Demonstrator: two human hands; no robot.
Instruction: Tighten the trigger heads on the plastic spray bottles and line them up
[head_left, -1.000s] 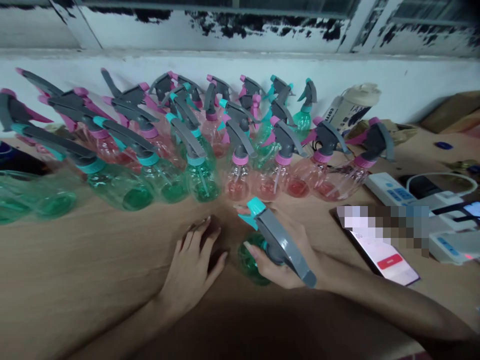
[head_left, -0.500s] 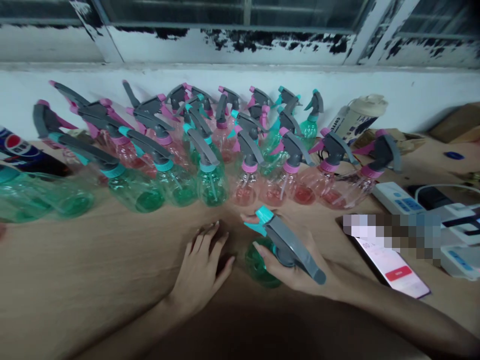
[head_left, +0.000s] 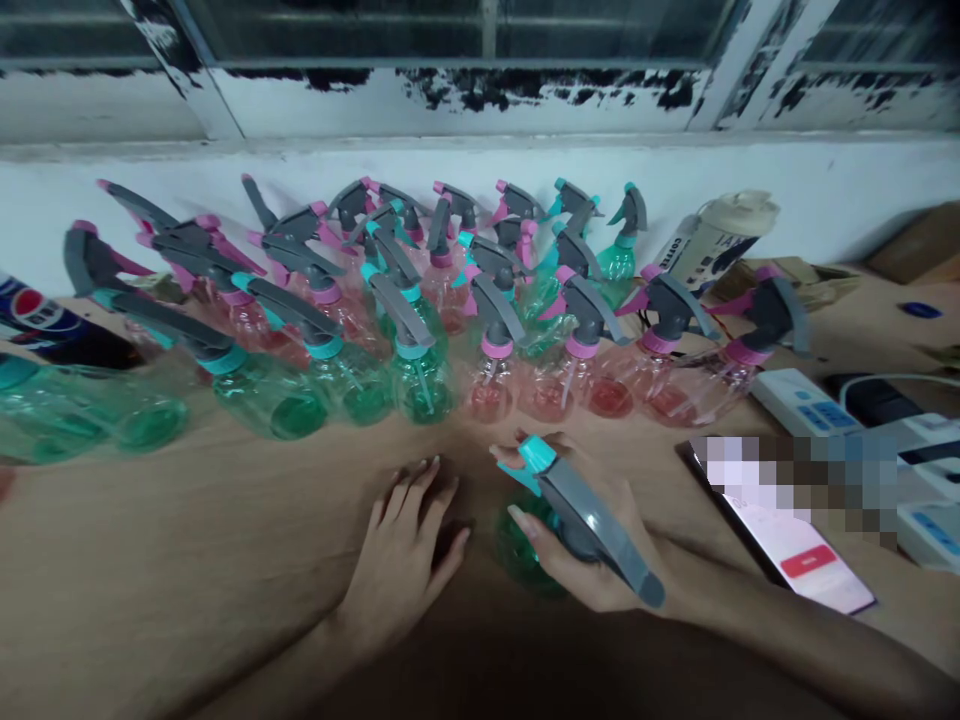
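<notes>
My right hand (head_left: 592,555) is wrapped round a green spray bottle (head_left: 525,545) at its neck, under a grey and teal trigger head (head_left: 581,510); the bottle stands on the wooden table (head_left: 187,560). My left hand (head_left: 405,555) lies flat on the table just left of that bottle, fingers stretched out and holding nothing. Behind both hands stand several rows of spray bottles: green ones (head_left: 420,385) on the left and pink ones (head_left: 607,385) on the right, all with grey trigger heads.
A phone (head_left: 799,545) with a lit screen lies to the right of my right arm. Beyond it are a white power strip (head_left: 799,400) and white devices. A beige drink container (head_left: 712,245) and a dark cola bottle (head_left: 37,325) stand by the white wall.
The view has tilted slightly, so everything sits a little lower and further right. Both hands keep the same pose, the right one still round the green bottle.
</notes>
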